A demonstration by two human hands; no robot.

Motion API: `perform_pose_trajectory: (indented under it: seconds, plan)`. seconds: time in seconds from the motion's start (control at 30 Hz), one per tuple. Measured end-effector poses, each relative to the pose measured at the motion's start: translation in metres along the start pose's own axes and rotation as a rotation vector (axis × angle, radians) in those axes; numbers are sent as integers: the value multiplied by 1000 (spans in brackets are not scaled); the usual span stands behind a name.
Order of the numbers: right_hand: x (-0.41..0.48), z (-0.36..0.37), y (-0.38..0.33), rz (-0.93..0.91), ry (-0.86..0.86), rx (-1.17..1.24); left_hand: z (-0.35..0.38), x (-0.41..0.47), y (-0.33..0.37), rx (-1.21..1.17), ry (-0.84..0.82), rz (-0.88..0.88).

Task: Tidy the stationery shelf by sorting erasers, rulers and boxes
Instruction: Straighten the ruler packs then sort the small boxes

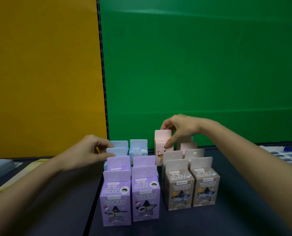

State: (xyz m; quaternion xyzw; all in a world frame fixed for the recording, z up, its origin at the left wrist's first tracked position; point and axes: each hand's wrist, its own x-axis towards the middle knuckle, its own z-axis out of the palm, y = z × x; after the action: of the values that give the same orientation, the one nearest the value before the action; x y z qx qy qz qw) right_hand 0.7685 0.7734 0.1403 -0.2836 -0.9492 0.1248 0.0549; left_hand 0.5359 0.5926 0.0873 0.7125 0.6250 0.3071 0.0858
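Our right hand (pixel 177 128) pinches the pink box (pixel 164 147) by its top tab, upright, long axis vertical, raised just behind the grey boxes (pixel 191 183) and right of the blue boxes (pixel 138 149); our left hand (pixel 90 150) seems to close on a blue tab; the printing, upside down to us, is too blurred to read.

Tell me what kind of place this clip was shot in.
Probably a staged shop shelf: colour-grouped rows of purple boxes and grey boxes on a dark shelf, with plain yellow and green backdrops behind.
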Motion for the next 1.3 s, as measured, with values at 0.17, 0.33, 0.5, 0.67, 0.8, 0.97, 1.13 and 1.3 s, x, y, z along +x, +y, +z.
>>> perform_pose_trajectory:
  seconds: [0.17, 0.33, 0.5, 0.67, 0.8, 0.97, 1.13, 1.3]
  plan:
    - [7, 7, 2, -5, -69, -54, -2, -3, -6, 1, 69, -2]
    - [9, 11, 3, -13, -108, -73, -1, -2, -7, 13, 85, 12]
    - [7, 10, 5, -2, -128, -67, -2, -1, -9, 5, 78, 22]
    - [6, 9, 3, 9, -158, -105, -1, 2, -10, -1, 76, 28]
    - [5, 7, 2, 15, -160, -105, -2, 2, -10, 5, 93, 35]
    - [4, 6, 3, 35, -189, -95, -3, 2, -11, 33, 85, 37]
    - [-1, 4, 0, 28, -164, -81, -2, -2, -4, 59, 89, 2]
    - [-17, -12, -13, -33, 1, -76, -15, -21, 4, 91, 159, -23]
